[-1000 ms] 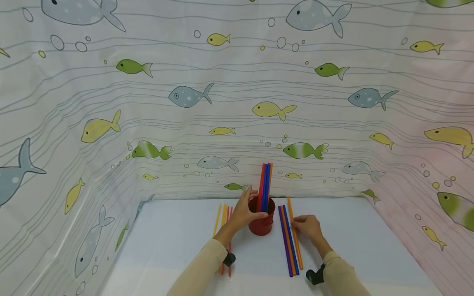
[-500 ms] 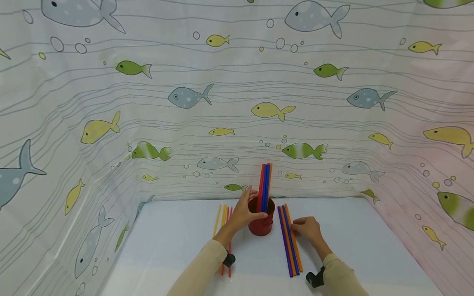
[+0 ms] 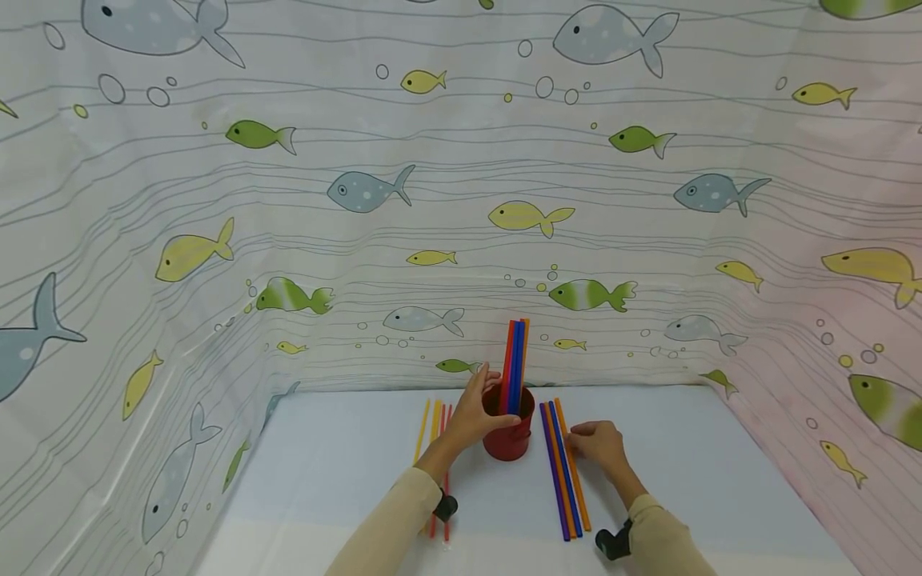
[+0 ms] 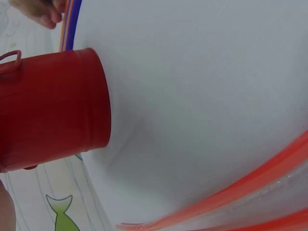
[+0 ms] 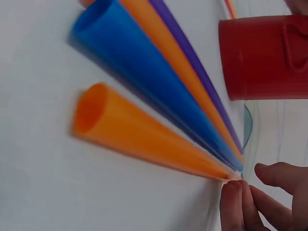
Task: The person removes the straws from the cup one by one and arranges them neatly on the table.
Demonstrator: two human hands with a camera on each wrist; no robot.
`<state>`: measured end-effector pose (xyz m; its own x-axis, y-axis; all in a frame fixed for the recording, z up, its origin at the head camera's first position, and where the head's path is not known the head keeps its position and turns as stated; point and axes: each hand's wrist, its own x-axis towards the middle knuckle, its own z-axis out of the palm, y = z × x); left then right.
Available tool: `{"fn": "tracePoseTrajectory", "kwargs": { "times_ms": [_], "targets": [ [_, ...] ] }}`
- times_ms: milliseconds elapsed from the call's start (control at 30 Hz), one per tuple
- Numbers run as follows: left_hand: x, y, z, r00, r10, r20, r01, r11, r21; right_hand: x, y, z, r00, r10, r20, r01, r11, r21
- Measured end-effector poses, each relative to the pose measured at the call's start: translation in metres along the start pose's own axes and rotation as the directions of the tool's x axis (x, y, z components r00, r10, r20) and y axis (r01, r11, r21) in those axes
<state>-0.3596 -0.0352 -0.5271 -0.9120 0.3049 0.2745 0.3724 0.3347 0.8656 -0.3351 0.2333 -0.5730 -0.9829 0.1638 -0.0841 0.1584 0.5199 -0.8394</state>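
Observation:
In the head view, my left hand [image 3: 471,412] grips the red cup [image 3: 507,444], with the thumb across its front near the rim. Red, blue and orange straws [image 3: 516,360] stand upright in the cup. My right hand [image 3: 601,448] pinches the rightmost orange straw [image 3: 579,492], which lies beside a blue straw [image 3: 565,468], another orange one and a purple one [image 3: 555,472]. Seen from the right wrist, the fingertips [image 5: 232,190] meet at the far part of that orange straw [image 5: 139,130]. The left wrist view shows the cup [image 4: 53,106] upright on the table.
Yellow straws [image 3: 422,428] and light red straws [image 3: 446,480] lie left of the cup, partly behind my left forearm. A fish-patterned sheet [image 3: 432,280] stands around the back and sides of the white table [image 3: 324,472].
The rightmost orange straw has shifted toward me and left, against the blue straw. My right hand has barely moved with it; my left hand keeps its hold on the cup.

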Motion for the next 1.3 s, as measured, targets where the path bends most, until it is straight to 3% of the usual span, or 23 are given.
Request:
{"fn": "tracePoseTrajectory", "kwargs": {
  "times_ms": [400,700,1000,1300],
  "targets": [
    [-0.001,0.0,0.0,1.0,-0.005,0.005,0.005,1.0,0.007,0.01,-0.046,-0.011,0.991,-0.113,-0.073,0.116,0.993,0.034],
    [-0.001,0.001,-0.001,1.0,0.019,0.004,-0.019,1.0,0.004,0.017,-0.09,-0.006,0.958,-0.262,-0.118,0.269,0.962,0.048],
    [-0.002,0.002,0.0,1.0,0.012,-0.004,-0.012,1.0,0.003,0.019,-0.111,0.009,0.95,-0.287,-0.122,0.292,0.956,0.023],
    [-0.001,0.001,0.001,1.0,0.013,-0.01,-0.013,1.0,-0.001,0.019,-0.12,0.019,0.965,-0.239,-0.11,0.245,0.968,0.045]
  ]
}}
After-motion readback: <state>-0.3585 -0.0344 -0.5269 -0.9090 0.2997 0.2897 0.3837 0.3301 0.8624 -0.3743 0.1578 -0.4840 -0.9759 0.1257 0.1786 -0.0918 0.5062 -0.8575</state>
